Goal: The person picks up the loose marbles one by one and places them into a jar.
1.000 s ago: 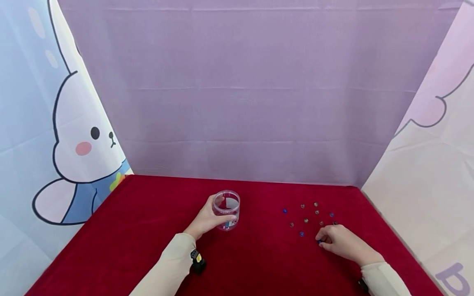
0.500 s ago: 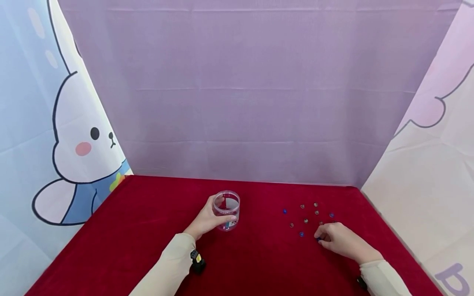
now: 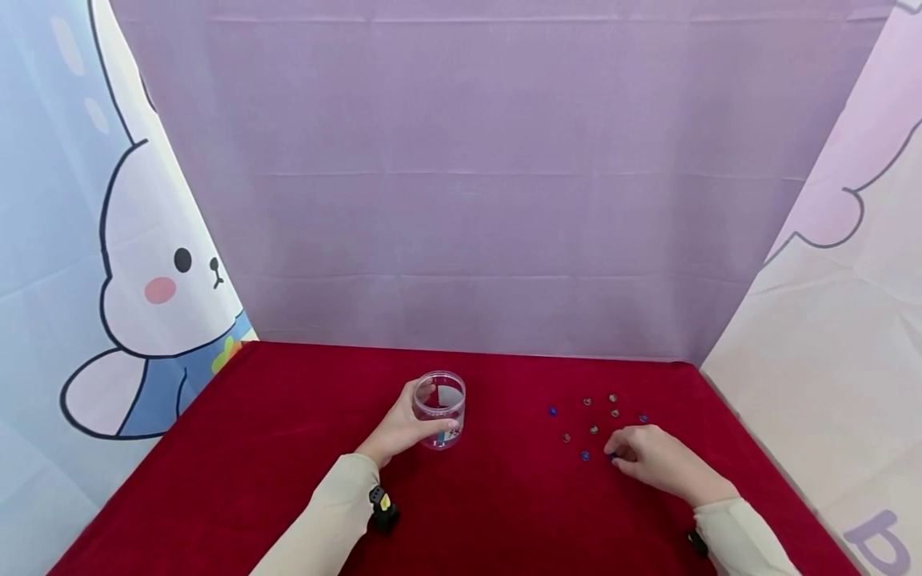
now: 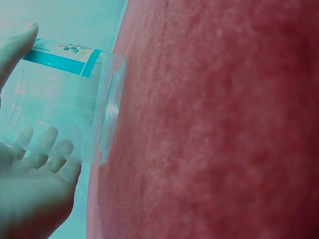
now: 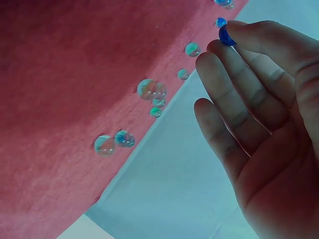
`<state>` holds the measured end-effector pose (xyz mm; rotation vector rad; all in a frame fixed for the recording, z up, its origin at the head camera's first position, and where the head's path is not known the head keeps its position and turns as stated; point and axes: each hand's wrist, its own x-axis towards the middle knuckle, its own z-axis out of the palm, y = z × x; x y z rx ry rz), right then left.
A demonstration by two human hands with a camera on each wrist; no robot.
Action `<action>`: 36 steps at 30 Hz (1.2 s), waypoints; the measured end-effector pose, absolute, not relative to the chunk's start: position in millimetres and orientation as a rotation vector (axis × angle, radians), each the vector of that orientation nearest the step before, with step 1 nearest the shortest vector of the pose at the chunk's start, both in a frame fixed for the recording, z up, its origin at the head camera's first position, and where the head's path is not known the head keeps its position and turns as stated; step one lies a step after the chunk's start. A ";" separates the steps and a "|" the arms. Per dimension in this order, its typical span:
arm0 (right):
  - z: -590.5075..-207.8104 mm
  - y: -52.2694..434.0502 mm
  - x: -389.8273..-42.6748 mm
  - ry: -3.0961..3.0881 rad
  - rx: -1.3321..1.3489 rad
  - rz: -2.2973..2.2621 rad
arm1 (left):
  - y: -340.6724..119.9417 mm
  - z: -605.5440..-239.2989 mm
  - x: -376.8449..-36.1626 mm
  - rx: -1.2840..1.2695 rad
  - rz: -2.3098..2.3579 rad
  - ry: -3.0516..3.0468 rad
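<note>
A bench (image 3: 288, 480) covered in deep red, velvety cloth carries everything, with smooth lilac fabric hung behind it and a pale curtain printed with a cartoon rabbit (image 3: 154, 272) at the far left.

Near the middle of the bench stands a small round jar of clear plastic (image 3: 440, 408), upright and open at the top. It has a paper label with a teal band and small coloured dots; the print is too small to read. I cannot tell whether anything lies inside. The left hand (image 3: 398, 430) grips this jar from its left side, fingers (image 4: 47, 147) curled round the far wall and the thumb on the near wall.

To the right, the right hand (image 3: 651, 460) is raised just off the cloth, and its thumb and forefinger pinch one small dark blue glass bead (image 5: 226, 36); the other fingers (image 5: 234, 107) are loosely bent.

Just beyond and left of that hand, a scatter of small round glass beads (image 3: 594, 416), some blue and some clear with a brownish tint, lies loose on the cloth, well apart from the jar.
</note>
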<state>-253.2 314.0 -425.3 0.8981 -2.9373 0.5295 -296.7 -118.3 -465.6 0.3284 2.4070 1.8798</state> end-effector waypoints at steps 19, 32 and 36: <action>-411.9 289.6 -260.7 -2.874 0.928 0.466 | -119.1 -465.7 -297.2 0.337 1.888 2.389; -405.1 270.3 -265.0 -2.792 0.996 0.514 | -119.0 -464.8 -296.2 0.337 1.883 2.396; -405.6 265.5 -267.1 -2.789 1.002 0.538 | -119.0 -464.6 -295.6 0.332 1.882 2.392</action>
